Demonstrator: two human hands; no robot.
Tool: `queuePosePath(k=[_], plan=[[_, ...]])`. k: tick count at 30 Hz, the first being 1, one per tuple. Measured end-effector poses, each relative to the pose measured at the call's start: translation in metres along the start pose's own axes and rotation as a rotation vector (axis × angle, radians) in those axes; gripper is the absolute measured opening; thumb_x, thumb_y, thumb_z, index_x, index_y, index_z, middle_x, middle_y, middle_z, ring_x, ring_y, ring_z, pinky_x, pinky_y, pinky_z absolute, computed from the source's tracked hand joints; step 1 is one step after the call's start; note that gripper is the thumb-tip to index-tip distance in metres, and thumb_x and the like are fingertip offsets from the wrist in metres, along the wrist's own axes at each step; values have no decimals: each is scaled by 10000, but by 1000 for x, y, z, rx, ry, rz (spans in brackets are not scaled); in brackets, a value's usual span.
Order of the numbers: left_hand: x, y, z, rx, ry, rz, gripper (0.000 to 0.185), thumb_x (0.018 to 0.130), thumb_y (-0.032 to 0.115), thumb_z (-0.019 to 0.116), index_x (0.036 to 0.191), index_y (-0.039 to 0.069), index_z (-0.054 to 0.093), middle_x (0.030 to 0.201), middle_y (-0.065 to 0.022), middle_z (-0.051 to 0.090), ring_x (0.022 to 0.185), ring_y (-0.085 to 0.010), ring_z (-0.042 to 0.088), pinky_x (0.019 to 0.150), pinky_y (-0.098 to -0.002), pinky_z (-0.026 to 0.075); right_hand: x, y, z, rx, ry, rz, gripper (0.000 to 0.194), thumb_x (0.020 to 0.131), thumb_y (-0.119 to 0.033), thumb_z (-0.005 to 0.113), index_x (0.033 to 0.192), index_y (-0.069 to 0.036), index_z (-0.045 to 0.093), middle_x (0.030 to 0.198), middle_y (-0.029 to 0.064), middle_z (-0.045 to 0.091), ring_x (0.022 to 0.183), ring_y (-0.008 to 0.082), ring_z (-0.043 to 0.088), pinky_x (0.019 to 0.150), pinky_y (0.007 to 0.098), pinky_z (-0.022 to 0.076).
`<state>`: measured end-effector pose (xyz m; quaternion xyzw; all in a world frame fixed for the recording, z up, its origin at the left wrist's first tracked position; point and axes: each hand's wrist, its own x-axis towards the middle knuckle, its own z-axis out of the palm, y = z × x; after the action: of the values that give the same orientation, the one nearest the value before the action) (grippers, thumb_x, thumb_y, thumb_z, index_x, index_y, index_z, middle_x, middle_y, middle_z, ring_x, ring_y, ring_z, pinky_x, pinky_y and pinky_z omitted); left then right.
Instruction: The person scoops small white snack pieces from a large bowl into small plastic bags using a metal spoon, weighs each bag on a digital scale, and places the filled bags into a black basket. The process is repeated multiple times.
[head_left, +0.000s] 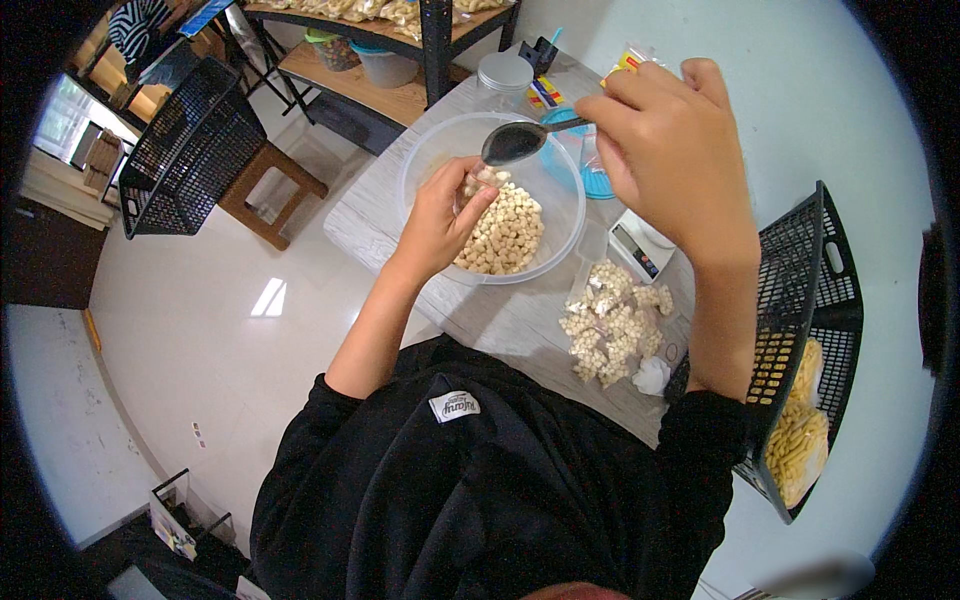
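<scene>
My left hand (448, 217) holds a small clear plastic bag (484, 178) with pale, cube-like snack pieces in it, over a large translucent plastic tub (559, 251). Many loose snack pieces (504, 232) of the same kind lie in the tub. A dark spoon (516, 142) is gripped by its handle in my right hand (667, 142), raised above the tub's right side. The spoon's bowl is close to the bag's mouth and looks to hold no pieces. Several filled small bags (615, 322) are heaped on the grey wood-look table (502, 319), right of the tub.
A digital kitchen scale (641, 246) and a clear scoop (591, 251) lie beyond the heap. Behind the tub stand a lidded jar (503, 79) and a blue plastic lid (598, 184). A black plastic crate (806, 315) with bagged snacks stands at the right, by the wall.
</scene>
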<state>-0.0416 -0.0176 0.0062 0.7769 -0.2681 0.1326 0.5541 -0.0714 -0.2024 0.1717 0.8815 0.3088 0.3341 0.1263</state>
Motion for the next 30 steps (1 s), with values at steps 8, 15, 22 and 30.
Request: queuePosePath(k=[8,15,22,30], plan=[[-1,-1,-1,-39,-9,-38,296,849,185,597,1064,-8,535,869,-119,563,730,-199,517,682,-296,419,-4,-2,1,48,-36,60,85,708,-137,601,779,-122,644,740,28,600,766,190,571,739,373,359],[6,-9,-7,-925,-77,-314,533,951,427,328,1212,-18,459,881,-46,535,747,-134,470,681,-272,401,-26,-7,49,28,-460,308,131,754,-116,549,820,-94,660,784,90,648,761,238,601,735,367,380],[16,-22,-5,-1278,-260,-313,649,922,554,282,1238,2,413,908,-15,486,769,-120,437,705,-265,373,-53,-66,136,448,-869,379,239,747,-116,508,914,-110,678,881,161,650,833,320,626,755,433,483],[14,-23,0,-973,-275,-415,648,897,610,265,1180,57,449,918,-30,514,744,-130,489,646,-289,410,-62,-70,156,554,-1040,296,254,755,-110,525,969,-83,659,988,173,624,916,312,609,805,407,473]])
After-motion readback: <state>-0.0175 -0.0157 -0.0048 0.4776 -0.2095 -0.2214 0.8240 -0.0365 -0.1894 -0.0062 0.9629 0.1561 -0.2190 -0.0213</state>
